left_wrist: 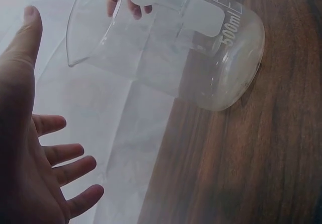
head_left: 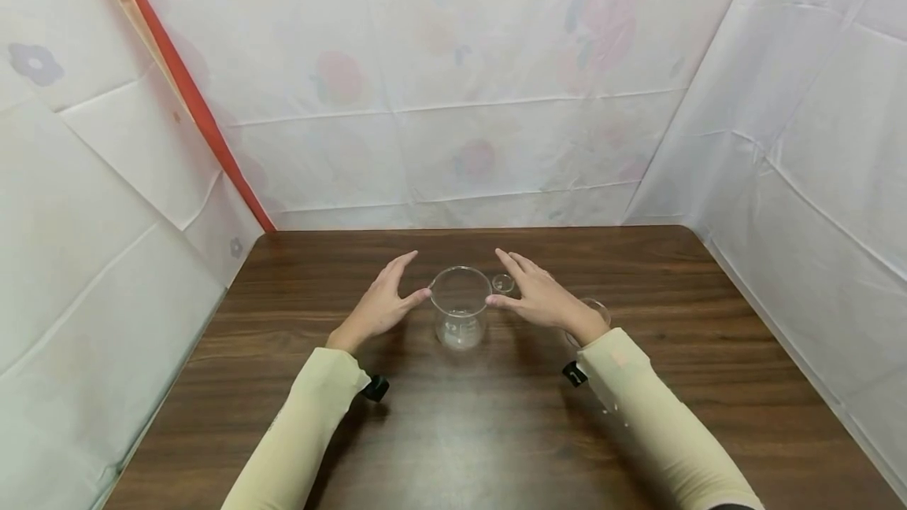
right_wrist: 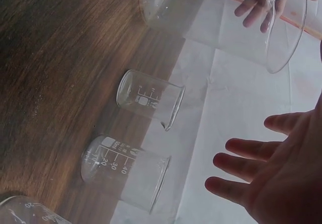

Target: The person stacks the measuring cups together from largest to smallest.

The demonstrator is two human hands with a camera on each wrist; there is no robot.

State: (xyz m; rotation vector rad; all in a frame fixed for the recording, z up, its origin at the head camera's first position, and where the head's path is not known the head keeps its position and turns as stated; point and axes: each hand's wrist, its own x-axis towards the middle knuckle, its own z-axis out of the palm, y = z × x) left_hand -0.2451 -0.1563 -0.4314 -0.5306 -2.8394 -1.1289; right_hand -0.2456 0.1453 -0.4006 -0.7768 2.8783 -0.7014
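Note:
A clear glass beaker (head_left: 460, 330) stands upright on the table between the two hands; in the left wrist view the same beaker (left_wrist: 201, 78) shows a white "500ml" mark and a pouring spout. My left hand (head_left: 377, 304) is at its left side, fingers spread and thumb tip near the rim. On the other side, my right hand (head_left: 542, 294) is held the same way, with the thumb close to the rim. The left wrist view shows a gap between the left hand and the glass. Neither hand grips anything.
Smaller glass beakers stand to the right: a small beaker (right_wrist: 151, 99), a graduated beaker (right_wrist: 126, 173) and a partly visible one (right_wrist: 30, 211) at the corner. The right wrist partly covers glassware (head_left: 597, 308). White patterned sheets (head_left: 453, 140) surround the brown wooden table (head_left: 453, 431).

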